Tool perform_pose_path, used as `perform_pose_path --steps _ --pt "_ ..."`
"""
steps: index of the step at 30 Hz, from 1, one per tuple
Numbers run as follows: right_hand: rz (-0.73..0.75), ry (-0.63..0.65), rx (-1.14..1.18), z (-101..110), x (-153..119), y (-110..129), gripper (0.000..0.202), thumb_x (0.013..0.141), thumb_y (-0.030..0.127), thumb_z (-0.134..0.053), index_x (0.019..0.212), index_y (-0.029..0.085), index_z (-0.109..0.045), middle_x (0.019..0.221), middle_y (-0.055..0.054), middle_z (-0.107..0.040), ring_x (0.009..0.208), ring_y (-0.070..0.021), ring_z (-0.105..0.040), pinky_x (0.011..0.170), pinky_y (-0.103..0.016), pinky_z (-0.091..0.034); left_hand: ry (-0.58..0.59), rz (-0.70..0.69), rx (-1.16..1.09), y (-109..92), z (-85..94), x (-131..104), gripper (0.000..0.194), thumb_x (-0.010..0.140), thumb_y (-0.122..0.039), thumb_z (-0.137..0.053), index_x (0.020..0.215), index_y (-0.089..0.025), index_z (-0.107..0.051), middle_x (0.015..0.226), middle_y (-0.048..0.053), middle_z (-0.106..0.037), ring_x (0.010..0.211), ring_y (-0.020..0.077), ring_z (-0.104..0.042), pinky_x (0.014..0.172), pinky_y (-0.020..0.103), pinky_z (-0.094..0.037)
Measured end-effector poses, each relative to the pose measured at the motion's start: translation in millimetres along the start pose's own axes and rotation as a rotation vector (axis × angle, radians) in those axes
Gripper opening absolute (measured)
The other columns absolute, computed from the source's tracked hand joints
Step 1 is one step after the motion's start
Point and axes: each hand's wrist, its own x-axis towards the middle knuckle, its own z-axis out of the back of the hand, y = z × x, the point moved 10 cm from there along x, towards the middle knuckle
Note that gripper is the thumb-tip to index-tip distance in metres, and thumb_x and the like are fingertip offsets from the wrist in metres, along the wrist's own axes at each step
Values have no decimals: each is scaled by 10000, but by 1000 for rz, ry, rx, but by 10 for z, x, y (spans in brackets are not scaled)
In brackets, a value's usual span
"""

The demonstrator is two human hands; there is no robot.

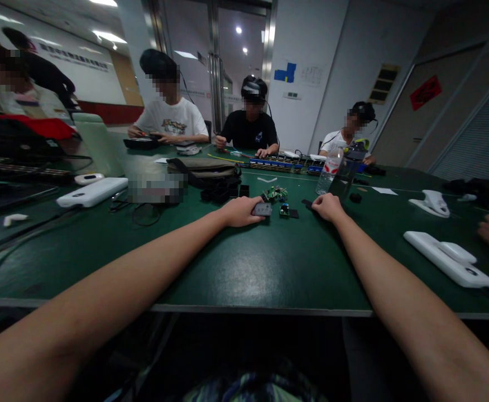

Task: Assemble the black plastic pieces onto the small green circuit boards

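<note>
My left hand (241, 212) is closed around a small grey box-shaped part (262, 209) with faint markings on its face. My right hand (327, 207) pinches a thin flat black piece (307, 204) at the table. Between the hands lies a small green circuit board (284, 210) with a dark round component on it, and a black square piece (293, 214) is beside it. Just behind them sits a cluster of green circuit boards (274, 194). The undersides of both hands and parts of what they hold are hidden.
A water bottle (329, 172) and a dark jug (349, 167) stand behind my right hand. White power banks (447, 258) lie on the right and left. A grey-brown pouch (205, 168) is behind my left hand. Several people sit around the green table (244, 273).
</note>
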Motion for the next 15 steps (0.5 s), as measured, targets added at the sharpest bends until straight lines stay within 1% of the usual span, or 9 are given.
perform_pose_path --steps 3,6,10,13,15 --pt "-28 -53 16 56 12 -67 141 748 139 -637 782 169 -771 852 -82 -753 849 -209 -688 834 -280 -499 7 3 -2 -1 0 -3 466 849 -513 -513 1217 -226 -514 1091 93 -700 965 273 -677 771 327 -504" --pt "-72 -114 82 145 9 -158 126 731 166 -653 789 166 -765 843 -73 -753 842 -210 -691 840 -283 -500 4 11 -1 6 3 -4 470 849 -523 -515 1218 -232 -512 1094 91 -699 965 270 -678 776 323 -505" --pt "-128 -218 268 288 -16 -247 157 757 232 -635 824 152 -752 853 -76 -752 846 -207 -688 834 -285 -502 1 10 -8 4 1 -5 475 850 -523 -511 1223 -229 -512 1103 90 -697 970 268 -676 781 322 -503" --pt "-117 -304 427 388 -21 -244 200 779 277 -604 854 150 -738 883 -78 -747 868 -209 -683 828 -289 -504 4 7 -22 1 3 -7 482 847 -517 -509 1230 -223 -514 1118 101 -693 979 277 -672 785 335 -502" --pt "-116 -313 558 410 -10 -235 250 798 327 -582 900 144 -720 926 -89 -740 876 -207 -682 814 -289 -512 8 4 -24 -3 4 -7 486 847 -514 -506 1230 -215 -515 1113 113 -693 976 289 -671 780 346 -501"
